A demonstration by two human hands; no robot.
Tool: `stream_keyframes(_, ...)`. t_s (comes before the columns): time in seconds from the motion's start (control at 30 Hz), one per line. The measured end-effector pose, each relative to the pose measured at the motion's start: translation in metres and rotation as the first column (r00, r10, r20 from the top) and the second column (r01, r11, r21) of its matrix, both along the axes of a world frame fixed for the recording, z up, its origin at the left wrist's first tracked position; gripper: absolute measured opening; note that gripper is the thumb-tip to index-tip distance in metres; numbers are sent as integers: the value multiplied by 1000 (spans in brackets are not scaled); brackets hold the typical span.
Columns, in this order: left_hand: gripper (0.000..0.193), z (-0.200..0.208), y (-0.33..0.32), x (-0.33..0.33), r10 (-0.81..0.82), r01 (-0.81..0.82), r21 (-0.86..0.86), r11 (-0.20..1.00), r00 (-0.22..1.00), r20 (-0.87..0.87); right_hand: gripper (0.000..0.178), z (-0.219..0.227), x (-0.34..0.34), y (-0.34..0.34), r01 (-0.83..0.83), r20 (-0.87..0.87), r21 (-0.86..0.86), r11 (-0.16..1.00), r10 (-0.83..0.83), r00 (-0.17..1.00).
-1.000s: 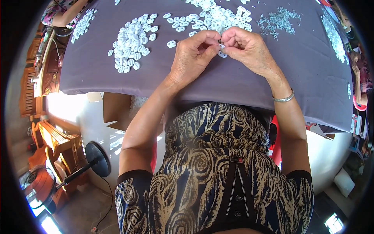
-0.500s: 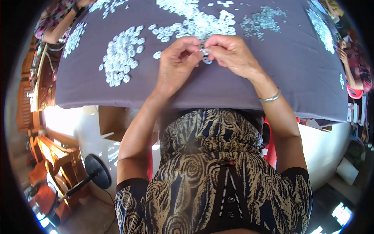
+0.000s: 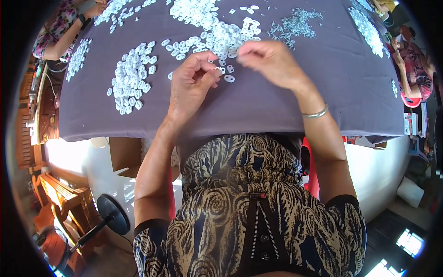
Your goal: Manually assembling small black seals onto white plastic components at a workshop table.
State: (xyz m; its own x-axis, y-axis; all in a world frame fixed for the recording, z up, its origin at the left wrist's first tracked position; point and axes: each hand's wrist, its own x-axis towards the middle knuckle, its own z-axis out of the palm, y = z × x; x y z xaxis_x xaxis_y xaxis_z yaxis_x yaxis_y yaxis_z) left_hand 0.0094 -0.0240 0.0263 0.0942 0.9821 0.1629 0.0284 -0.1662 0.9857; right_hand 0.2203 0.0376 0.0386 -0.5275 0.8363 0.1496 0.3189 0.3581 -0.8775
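Note:
Between the thumb and fingers of my left hand (image 3: 191, 78) is a small white two-holed plastic piece (image 3: 221, 70). My right hand (image 3: 274, 64) is held to the right, apart from it, with thumb and fingers drawn together. Its fingertips are blurred, and whatever they pinch cannot be made out. Just below the gap between my hands, a loose oval white piece (image 3: 229, 78) with two holes lies on the cloth. A large heap of similar white pieces (image 3: 228, 37) spreads just beyond my fingers.
A dark purple-grey cloth (image 3: 258, 108) covers the table. A second heap of white pieces (image 3: 131, 76) lies left, and a scatter of small thin greyish pieces (image 3: 297, 27) far right. Other people sit at both sides: a forearm (image 3: 69, 44) left, a patterned sleeve (image 3: 417, 76) right.
My hands were together at one small white piece; now they are apart, with the right hand drawn away to the right. The view has shifted slightly.

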Motion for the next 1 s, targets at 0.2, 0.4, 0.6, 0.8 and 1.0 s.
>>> stream_keyframes(0.2,28,-3,1,0,11,-10,74,997,1000,-3,9,10,55,28,246,216,204,947,-289,933)
stream_keyframes(0.4,30,-5,0,3,-6,5,101,995,1000,10,10,-3,50,29,220,305,103,970,-241,921)
stream_keyframes(0.6,30,-8,0,1,-8,10,98,995,1000,-18,12,-8,42,27,213,312,142,967,-248,917)
stream_keyframes(0.8,30,-5,-1,4,-5,6,86,996,1000,-13,14,-10,46,31,211,338,114,971,-238,911)
stream_keyframes(1.0,31,-6,-2,3,-39,45,65,997,995,-92,17,3,43,24,237,76,-142,961,-228,971)
